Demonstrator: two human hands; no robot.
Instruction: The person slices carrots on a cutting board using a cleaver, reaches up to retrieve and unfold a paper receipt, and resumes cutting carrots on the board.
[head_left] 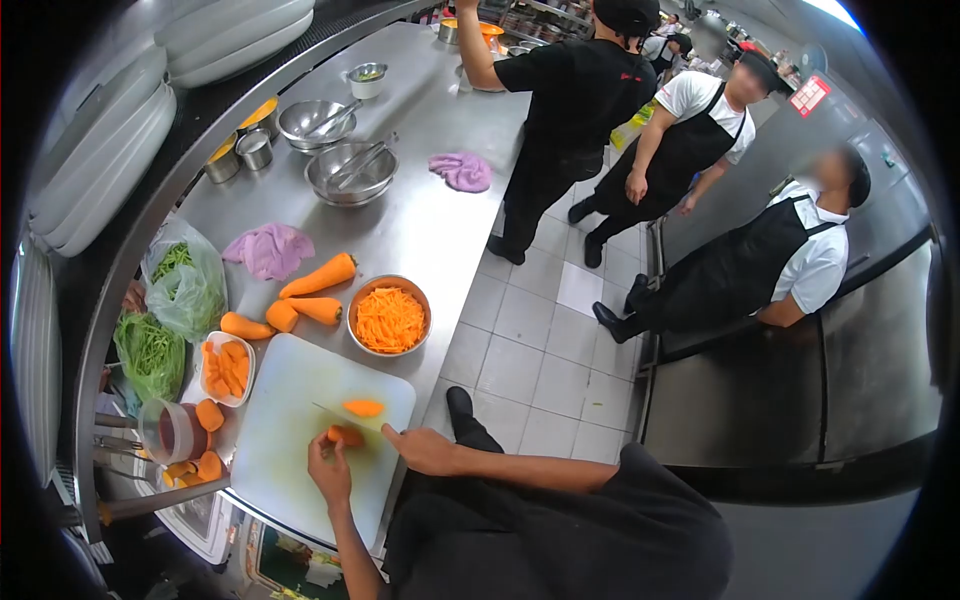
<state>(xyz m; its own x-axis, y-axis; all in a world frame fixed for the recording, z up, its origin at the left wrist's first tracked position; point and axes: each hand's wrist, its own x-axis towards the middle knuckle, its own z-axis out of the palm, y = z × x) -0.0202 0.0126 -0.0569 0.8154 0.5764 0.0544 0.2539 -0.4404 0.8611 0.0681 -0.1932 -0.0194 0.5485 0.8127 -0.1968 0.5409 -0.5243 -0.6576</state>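
On the white cutting board [290, 390], my left hand [330, 465] pinches a piece of carrot [347, 436] with its fingertips. My right hand [425, 450] is wrapped round the handle of a knife, whose blade [340, 412] lies just beyond that piece. Past the blade rests another cut carrot piece [364, 408], touched by neither hand. A metal bowl of shredded carrot [390, 318] stands beyond the board. Whole and cut carrots [318, 276] lie to its left. Beside the board's left edge is a white container of carrot pieces [226, 368].
Bagged greens [185, 285], a container of red contents [172, 431] and purple cloths [268, 250] are on the steel counter [440, 235]. Metal bowls [350, 172] stand farther back. Several people in dark aprons or clothes stand beyond and to the right, one person [575, 110] beside the counter.
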